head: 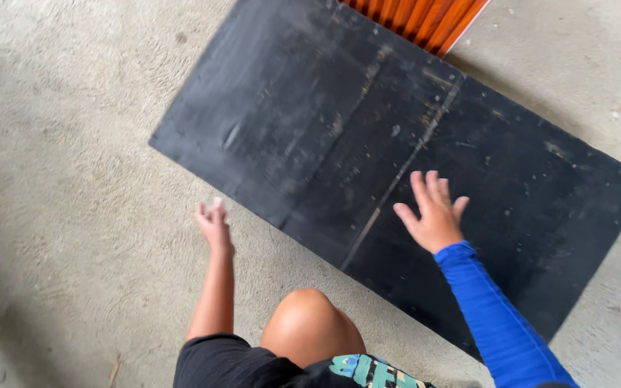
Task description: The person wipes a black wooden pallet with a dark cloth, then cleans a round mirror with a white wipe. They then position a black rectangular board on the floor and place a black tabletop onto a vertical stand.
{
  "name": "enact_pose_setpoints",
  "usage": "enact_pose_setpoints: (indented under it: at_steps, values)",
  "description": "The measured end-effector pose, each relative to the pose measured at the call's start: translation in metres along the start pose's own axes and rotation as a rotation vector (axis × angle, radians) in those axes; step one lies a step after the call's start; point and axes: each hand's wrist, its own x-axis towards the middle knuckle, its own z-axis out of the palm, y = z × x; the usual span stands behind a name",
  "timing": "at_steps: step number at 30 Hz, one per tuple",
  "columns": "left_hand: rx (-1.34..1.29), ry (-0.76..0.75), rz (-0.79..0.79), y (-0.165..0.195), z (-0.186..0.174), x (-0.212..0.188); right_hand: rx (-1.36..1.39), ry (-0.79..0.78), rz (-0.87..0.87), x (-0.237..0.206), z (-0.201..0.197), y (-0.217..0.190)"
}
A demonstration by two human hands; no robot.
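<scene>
Lying on floor: a large black board (pixel 325 129) is laid flat on the grey concrete floor (pixel 73 144), skewed so that its long near edge runs from upper left to lower right.
Board surface: scuffed and speckled, crossed by a pale seam from near edge to far edge.
Right hand (pixel 436 215): held over the board just inside its near edge, beside the seam; fingers are spread wide and nothing is gripped. Whether the palm is touching the board cannot be told.
Right arm: covered by a blue sleeve (pixel 497 323).
Left hand (pixel 213 224): held over bare floor, just outside the board's near edge; fingers are loosely extended and nothing is held.
Knee (pixel 310 327): seen between the two arms, over the floor.
Far edge: an orange ribbed panel (pixel 418 18) is seen at the board's far edge.
</scene>
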Motion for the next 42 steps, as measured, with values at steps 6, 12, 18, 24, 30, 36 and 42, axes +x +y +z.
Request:
enact_pose_setpoints:
  at_steps: [6, 12, 18, 24, 30, 36, 42]
  values:
    - [0.042, -0.258, -0.423, -0.081, 0.045, -0.077, -0.268, 0.073, 0.259, -0.044, -0.037, 0.109]
    - [-0.058, -0.201, -0.373, -0.094, 0.062, -0.057, -0.351, -0.384, 0.258, -0.042, -0.006, 0.126]
    - [0.034, -0.110, -0.135, -0.046, 0.036, 0.002, -0.320, -0.321, 0.062, -0.014, 0.020, 0.057]
    - [-0.042, -0.096, -0.164, 0.010, -0.006, 0.025, -0.181, -0.357, -0.013, -0.006, 0.041, -0.006]
    - [0.146, 0.213, -0.122, 0.055, -0.052, 0.038, -0.180, -0.401, -0.314, -0.027, 0.061, -0.055]
    - [1.042, 0.310, 0.759, 0.070, -0.004, 0.019, 0.016, -0.488, -0.644, -0.053, 0.079, -0.107]
    - [1.240, -0.157, 0.636, 0.046, 0.078, -0.012, 0.186, -0.175, -0.712, -0.046, 0.034, -0.065]
